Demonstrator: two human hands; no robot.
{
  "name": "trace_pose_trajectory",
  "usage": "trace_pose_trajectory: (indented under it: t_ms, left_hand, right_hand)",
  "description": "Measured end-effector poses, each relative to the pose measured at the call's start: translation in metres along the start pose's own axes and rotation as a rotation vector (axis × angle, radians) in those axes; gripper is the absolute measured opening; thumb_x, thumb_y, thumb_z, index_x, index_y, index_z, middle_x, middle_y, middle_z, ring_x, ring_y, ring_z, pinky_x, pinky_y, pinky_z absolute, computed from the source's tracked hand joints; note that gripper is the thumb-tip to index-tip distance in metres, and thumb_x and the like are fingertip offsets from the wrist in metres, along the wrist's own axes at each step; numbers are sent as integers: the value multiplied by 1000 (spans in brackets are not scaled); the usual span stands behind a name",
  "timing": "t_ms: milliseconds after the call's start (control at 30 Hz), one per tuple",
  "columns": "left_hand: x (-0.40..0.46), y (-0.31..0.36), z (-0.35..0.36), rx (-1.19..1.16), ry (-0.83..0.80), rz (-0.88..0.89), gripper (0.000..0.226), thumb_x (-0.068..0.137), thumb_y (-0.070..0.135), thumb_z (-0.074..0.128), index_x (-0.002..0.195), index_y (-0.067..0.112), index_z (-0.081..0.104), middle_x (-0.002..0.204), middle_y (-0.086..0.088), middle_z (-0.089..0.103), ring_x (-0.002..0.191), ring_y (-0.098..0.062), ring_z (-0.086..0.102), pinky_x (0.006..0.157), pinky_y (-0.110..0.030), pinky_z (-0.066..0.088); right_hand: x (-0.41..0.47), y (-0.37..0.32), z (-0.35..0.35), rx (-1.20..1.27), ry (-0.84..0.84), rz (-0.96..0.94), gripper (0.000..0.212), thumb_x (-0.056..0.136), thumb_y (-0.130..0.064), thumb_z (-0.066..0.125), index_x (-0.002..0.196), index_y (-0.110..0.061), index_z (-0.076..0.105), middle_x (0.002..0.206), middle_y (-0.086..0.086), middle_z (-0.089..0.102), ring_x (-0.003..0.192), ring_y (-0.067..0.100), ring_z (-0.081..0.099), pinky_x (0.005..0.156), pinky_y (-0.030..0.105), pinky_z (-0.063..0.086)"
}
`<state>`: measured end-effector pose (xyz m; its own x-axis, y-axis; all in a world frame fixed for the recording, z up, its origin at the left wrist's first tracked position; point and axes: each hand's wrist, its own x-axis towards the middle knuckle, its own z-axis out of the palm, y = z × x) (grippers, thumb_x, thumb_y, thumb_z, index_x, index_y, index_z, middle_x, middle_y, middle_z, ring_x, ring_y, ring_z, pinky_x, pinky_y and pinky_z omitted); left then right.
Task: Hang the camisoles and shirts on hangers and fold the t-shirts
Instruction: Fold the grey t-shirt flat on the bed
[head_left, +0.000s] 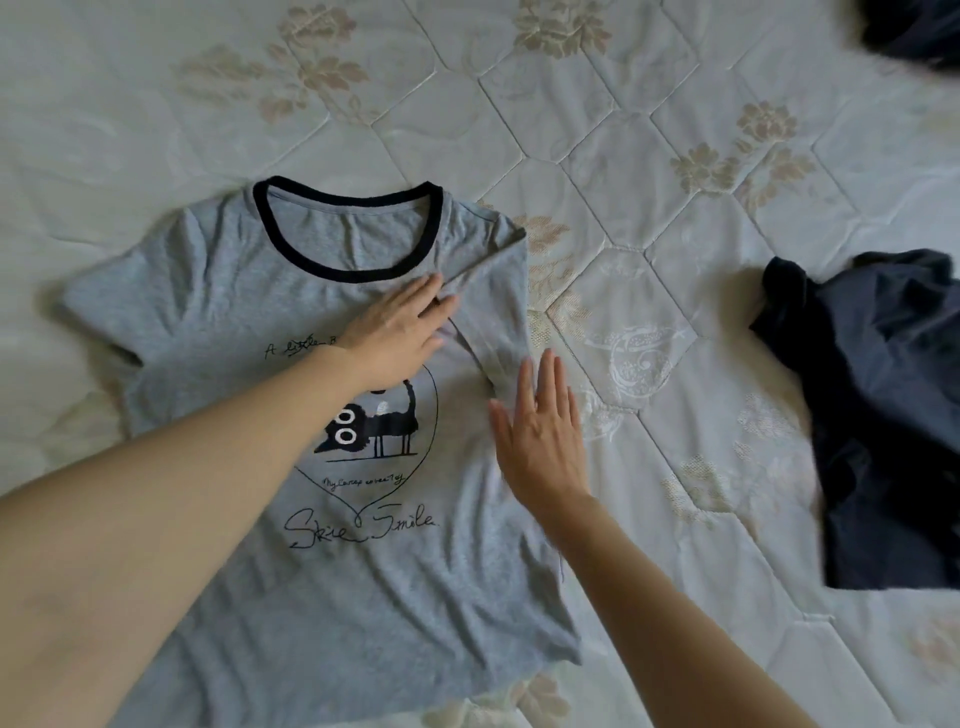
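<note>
Pale quilted mattress (675, 130) with beige flower patterns and stitched hexagon seams, in soft, even light.

Bare quilted mattress (649, 218) separates grey t-shirt (260, 291) from crumpled dark garment (883, 415) (right).

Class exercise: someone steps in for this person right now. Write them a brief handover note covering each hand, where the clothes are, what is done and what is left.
Left hand: open, flat on the chest of the grey t-shirt, fingertips at the folded-in sleeve.
Right hand: open, flat on the t-shirt's right edge.
T-shirt: face up on the mattress, collar away from the person; the right sleeve is turned in, the left sleeve is spread out.
Dark garment: crumpled to the right on the mattress; another dark item at the top right corner.
Done: first sleeve fold.
Left: finish folding the t-shirt, then deal with the dark clothes. No hangers in view.
</note>
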<state>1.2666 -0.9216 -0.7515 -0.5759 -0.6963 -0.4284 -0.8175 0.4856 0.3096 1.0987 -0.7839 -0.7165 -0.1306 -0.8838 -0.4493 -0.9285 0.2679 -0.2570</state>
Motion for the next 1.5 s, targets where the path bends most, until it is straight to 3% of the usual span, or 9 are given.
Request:
trace_pose_trajectory:
  t_ms: [100,233,300,700,800,1100,1267,1400,1500]
  left_hand:
    - [-31,2,-23,-461,-18,-126,58,103,23,44,155,27,19,161,1,20,134,-23,44,104,-34,37]
    - [-81,-6,-58,-979,-180,-297,42,101,28,49,143,22,45,135,3,59,122,-13,57,100,-28,44]
    - [-108,-16,-68,-1196,-204,-339,37,101,30,49,135,18,52,119,0,69,107,-15,67,95,-31,50]
    - [-232,-107,-58,-1832,228,-628,37,101,33,39,96,14,70,93,-4,76,80,-14,73,69,-23,57]
    - [-248,-131,-47,-1949,245,-659,43,99,34,42,85,15,78,97,-5,76,84,-16,73,76,-27,57]
    - [-243,-179,-32,-2165,387,-845,21,99,25,47,105,21,66,122,-3,65,112,-20,59,99,-36,45]
    - [-219,-197,-24,-2371,412,-930,21,95,14,57,115,17,63,129,-6,58,118,-23,52,95,-42,44]
    - [-200,-206,-23,-2272,332,-845,32,94,7,58,124,17,55,110,1,64,97,-11,59,93,-35,48]
    - [-188,-210,-22,-2030,240,-814,30,88,0,63,111,19,61,70,12,64,62,1,57,69,-23,45]
  right_hand:
    - [2,-11,-37,146,-37,-64,58,106,-40,29,156,-12,20,165,9,3,152,20,-2,120,31,4]
    - [12,-32,-86,427,-142,-67,46,105,-33,43,139,-3,52,143,13,53,120,23,58,101,31,41]
    - [17,-46,-100,602,-194,-54,39,103,-28,48,120,3,64,122,18,67,105,25,66,97,33,49]
    - [40,-153,-88,975,-550,-80,45,106,-36,36,101,-8,70,104,10,75,102,21,71,92,34,53]
    - [54,-172,-79,997,-570,-44,41,105,-36,39,106,-8,69,106,8,75,101,20,71,87,31,54]
    - [90,-242,-59,992,-583,8,42,104,-42,40,115,-10,66,116,5,72,105,17,70,90,31,54]
    - [116,-287,-38,982,-576,-11,39,104,-40,41,126,-14,60,128,1,64,115,18,64,98,36,50]
    - [131,-322,-16,751,-453,-204,37,98,-9,53,135,-15,56,139,3,55,121,14,52,97,27,43]
    - [139,-345,0,507,-466,-320,51,91,4,58,138,-17,53,140,2,53,119,15,51,96,25,42]
